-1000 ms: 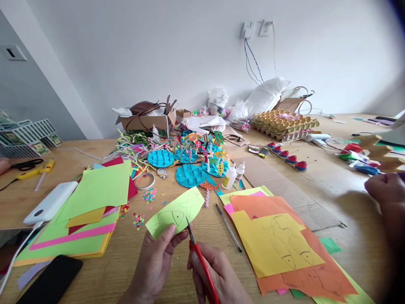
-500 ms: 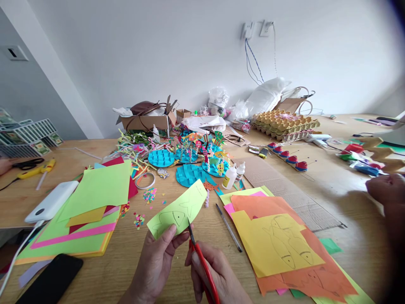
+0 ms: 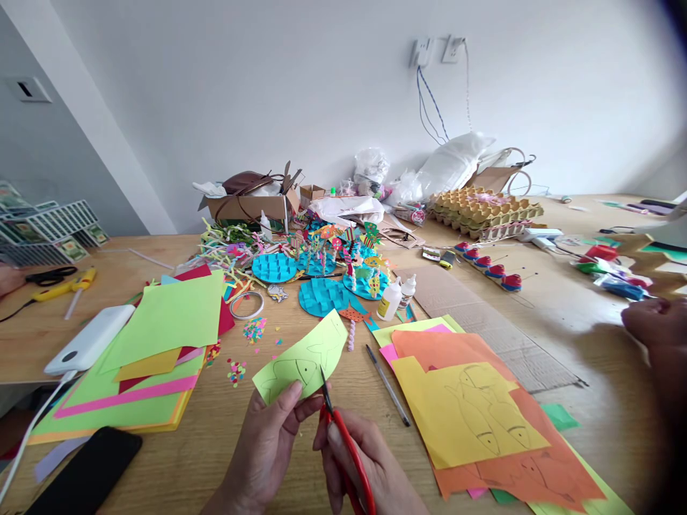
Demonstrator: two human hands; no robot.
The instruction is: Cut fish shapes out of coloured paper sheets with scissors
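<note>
My left hand (image 3: 268,436) pinches the lower edge of a light green paper piece (image 3: 314,350) with pencilled fish outlines on it. In my right hand (image 3: 365,450) are red-handled scissors (image 3: 348,450); their dark blades point up and lie against the right part of the green paper. Right of my hands, a yellow sheet (image 3: 472,408) with fish drawings lies over orange sheets (image 3: 451,343). A pen (image 3: 387,386) rests between the sheets and my right hand.
Colored paper (image 3: 177,315), a white power bank (image 3: 89,340) and a black phone (image 3: 89,472) lie left. Behind stand blue discs (image 3: 325,297), glue bottles (image 3: 389,300) and egg trays (image 3: 483,207). Another person's hand (image 3: 652,322) is at the right; part of one shows far left.
The green paper has tilted and shifted slightly, its right end a little lower. The scissors have moved a little to the right, blades still at the paper.
</note>
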